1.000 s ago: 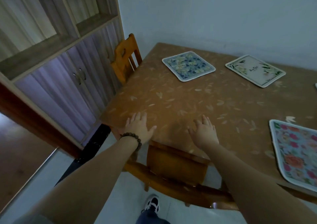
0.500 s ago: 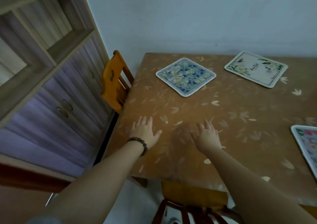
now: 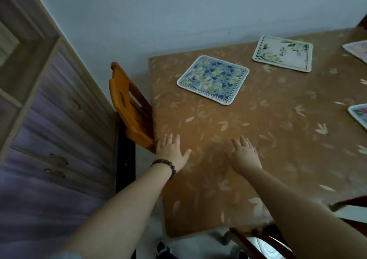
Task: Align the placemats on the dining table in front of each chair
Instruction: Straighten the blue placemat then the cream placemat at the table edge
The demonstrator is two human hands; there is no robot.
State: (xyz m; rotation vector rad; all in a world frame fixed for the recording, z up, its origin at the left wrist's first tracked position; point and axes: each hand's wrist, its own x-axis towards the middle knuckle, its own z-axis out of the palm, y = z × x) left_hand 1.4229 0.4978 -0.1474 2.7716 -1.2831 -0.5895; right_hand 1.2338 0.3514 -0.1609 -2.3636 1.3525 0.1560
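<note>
A brown dining table [image 3: 248, 159] with a leaf pattern fills the right side. On it a blue floral placemat [image 3: 213, 79] lies turned at an angle near the far left corner. A cream placemat [image 3: 283, 53] with green leaves lies farther back. A pink-flowered placemat [image 3: 359, 114] and a pale one [image 3: 357, 50] are cut off at the right edge. My left hand [image 3: 171, 151], with a bead bracelet at the wrist, hovers open at the table's left edge. My right hand [image 3: 244, 153] is open over bare tabletop. Neither touches a placemat.
An orange wooden chair [image 3: 127, 108] stands at the table's left side, close to my left hand. A dark chair [image 3: 258, 237] is tucked under the near edge. A cabinet with purple doors [image 3: 55, 139] lines the left; a pale wall stands behind.
My view has shifted forward and left along the table. Both hands have travelled farther over the tabletop toward the blue placemat. The placemats have not moved.
</note>
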